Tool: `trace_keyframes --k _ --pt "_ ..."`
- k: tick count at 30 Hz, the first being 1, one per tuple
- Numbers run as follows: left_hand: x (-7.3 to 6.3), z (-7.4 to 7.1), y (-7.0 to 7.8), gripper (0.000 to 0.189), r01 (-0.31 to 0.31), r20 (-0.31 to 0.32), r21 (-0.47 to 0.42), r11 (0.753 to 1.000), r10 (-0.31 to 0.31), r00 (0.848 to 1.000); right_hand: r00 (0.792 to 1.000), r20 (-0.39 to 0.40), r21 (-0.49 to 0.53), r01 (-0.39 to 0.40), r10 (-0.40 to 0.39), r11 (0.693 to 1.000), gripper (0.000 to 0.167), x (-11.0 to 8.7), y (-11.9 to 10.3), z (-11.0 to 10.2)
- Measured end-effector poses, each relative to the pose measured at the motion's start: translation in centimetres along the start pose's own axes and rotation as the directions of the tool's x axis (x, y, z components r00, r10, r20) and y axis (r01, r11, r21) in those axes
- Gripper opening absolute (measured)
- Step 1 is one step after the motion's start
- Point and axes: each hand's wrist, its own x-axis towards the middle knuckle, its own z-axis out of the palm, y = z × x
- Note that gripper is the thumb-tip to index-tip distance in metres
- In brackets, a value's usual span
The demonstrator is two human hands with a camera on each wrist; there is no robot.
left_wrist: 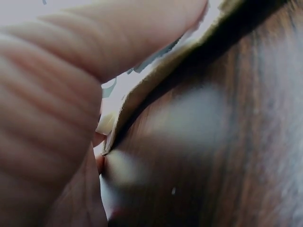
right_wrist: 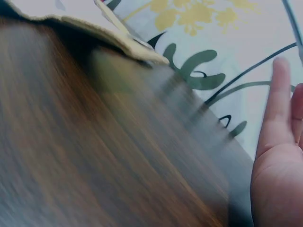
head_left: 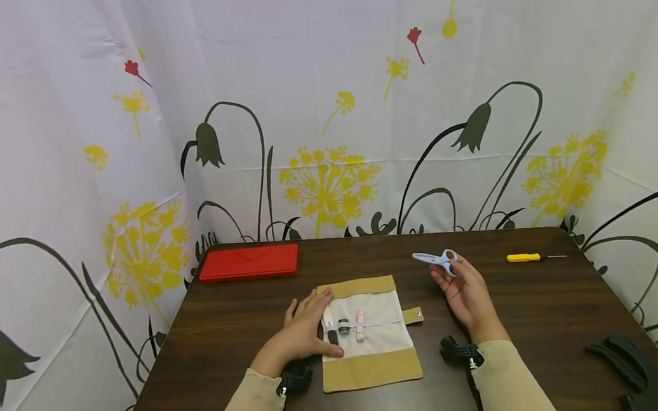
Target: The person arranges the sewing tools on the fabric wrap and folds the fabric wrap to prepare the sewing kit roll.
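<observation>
An unrolled tan-and-white fabric roll (head_left: 372, 371) lies in front of me, with a snap tab (head_left: 414, 315) on its right side. My left hand (head_left: 306, 328) rests along its left edge, fingers spread and thumb on the white cloth. Under the elastic band (head_left: 380, 321) sit a white tool with a black end (head_left: 330, 327), a small dark spool (head_left: 344, 327) and a pink-and-white strip (head_left: 360, 326). To the right, my right hand (head_left: 467, 294) pinches light blue scissors (head_left: 433, 259) by the handle loops, raised over the table, blades pointing left.
A red case (head_left: 249, 262) stands at the table's back left. Toward the back right lies a yellow-handled screwdriver (head_left: 524, 257). A black tool with an orange part (head_left: 633, 369) is near the front right. Behind the dark wood table (head_left: 229, 340) hangs a flowered curtain (head_left: 322, 104).
</observation>
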Motion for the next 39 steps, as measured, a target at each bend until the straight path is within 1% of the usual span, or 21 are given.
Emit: trace_keyframes --k 2,4,7,9,11,13,17,20,24,26,30,33,39 --pt "0.0 0.0 0.0 0.129 0.001 0.003 0.003 1.0 -0.001 1.0 1.0 0.019 0.036 0.004 -0.005 0.999 0.031 0.0 0.3 0.2" --pt "0.0 0.0 0.0 0.129 0.002 0.006 -0.001 1.0 -0.002 1.0 0.999 0.032 0.034 0.003 -0.004 0.999 0.029 0.0 0.7 0.4" --pt "0.0 -0.1 0.1 0.129 0.004 0.013 -0.004 1.0 -0.004 1.0 1.0 0.029 -0.069 0.011 -0.009 0.998 0.023 0.1 1.3 0.9" --pt "0.0 -0.1 0.1 0.128 0.004 0.014 -0.009 1.0 -0.004 1.0 1.0 0.014 -0.147 0.016 -0.014 0.989 0.022 0.1 1.7 1.2" --pt "0.0 -0.1 0.1 0.128 0.001 0.012 -0.005 1.0 -0.001 1.0 1.0 -0.001 -0.213 0.025 -0.026 0.977 0.025 0.2 2.1 1.6" --pt "0.0 -0.2 0.0 0.128 -0.002 0.012 -0.005 1.0 0.002 1.0 0.999 -0.008 -0.256 0.034 -0.037 0.966 0.032 0.2 2.4 1.8" --pt "-0.1 -0.2 0.0 0.128 -0.016 0.013 -0.016 1.0 0.016 1.0 0.999 0.009 -0.32 0.034 -0.033 0.947 0.043 0.2 2.9 2.0" --pt "-0.3 -0.3 0.0 0.129 -0.031 0.029 -0.031 0.999 0.032 0.999 1.0 0.031 -0.396 0.013 -0.001 0.918 0.047 0.2 3.3 2.2" --pt "-0.4 -0.6 0.0 0.13 -0.049 0.045 -0.044 0.998 0.051 0.998 0.997 0.047 -0.497 -0.025 0.056 0.868 0.052 0.3 4.2 2.5" --pt "-0.4 -0.6 0.0 0.131 -0.05 0.046 -0.042 0.998 0.052 0.998 0.995 0.04 -0.538 -0.051 0.086 0.841 0.053 0.3 4.5 2.7" --pt "-0.4 -0.5 0.0 0.131 -0.042 0.039 -0.042 0.998 0.044 0.998 0.991 0.001 -0.592 -0.105 0.13 0.799 0.055 0.5 5.0 3.0" --pt "-0.3 -0.4 0.1 0.13 -0.041 0.031 -0.046 0.998 0.043 0.999 0.989 -0.023 -0.619 -0.131 0.149 0.774 0.054 0.5 5.0 3.1" --pt "-0.3 -0.3 -0.1 0.132 -0.031 0.026 -0.035 0.999 0.032 0.999 0.982 -0.007 -0.681 -0.142 0.187 0.718 0.052 0.3 4.9 3.3"
